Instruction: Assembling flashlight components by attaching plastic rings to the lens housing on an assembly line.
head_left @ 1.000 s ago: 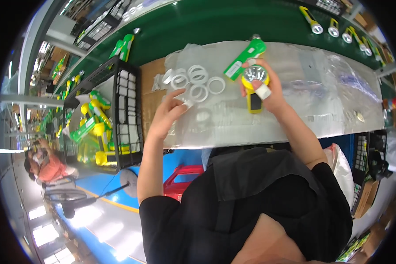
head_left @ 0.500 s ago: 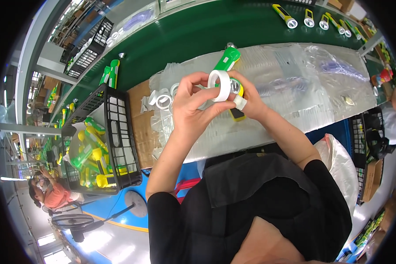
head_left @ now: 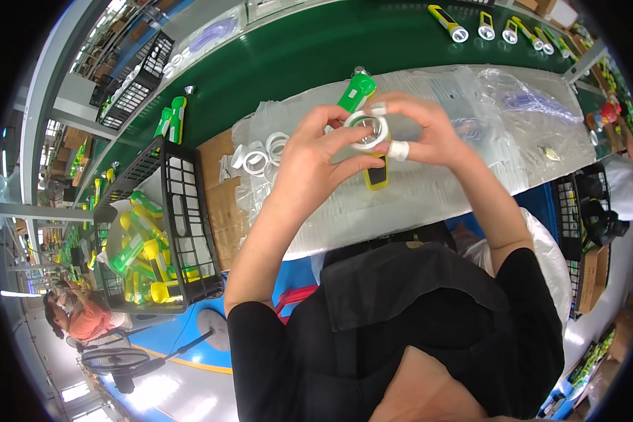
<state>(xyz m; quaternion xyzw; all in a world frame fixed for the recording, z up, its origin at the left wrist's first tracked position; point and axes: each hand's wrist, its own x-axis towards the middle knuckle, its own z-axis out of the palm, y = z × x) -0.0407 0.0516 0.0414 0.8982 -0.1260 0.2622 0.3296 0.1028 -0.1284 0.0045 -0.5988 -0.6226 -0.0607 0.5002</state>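
Yellow flashlight (head_left: 378, 177) stands out over the desk (head_left: 316, 228), to the right of the black crate (head_left: 170, 204), with its lamp head facing up and its dark-panelled handle pointing toward the person. White ring (head_left: 382, 132) sits at the lamp head, the shiny reflector showing through its opening; whether it is fully seated cannot be told. Both hands close in on this spot: the left hand (head_left: 311, 155), on the crate side, grips the ring with a finger reaching over its opening and the thumb below, while the right hand (head_left: 435, 133), farther from the crate, curls a finger and thumb around the other side of the lamp head. White tape (head_left: 399, 150) wraps the right thumb. Between the crate and the flashlight lie several loose white rings (head_left: 257, 163), next to bare cardboard (head_left: 219, 165) along the crate's right side. Farther right of the crate, just beyond the hands, lies a green flashlight (head_left: 356, 93). Inside the crate, yellow and green flashlights (head_left: 142, 246) are piled together. Past the crate's far end, two more green flashlights (head_left: 178, 119) rest on a green surface (head_left: 288, 67).
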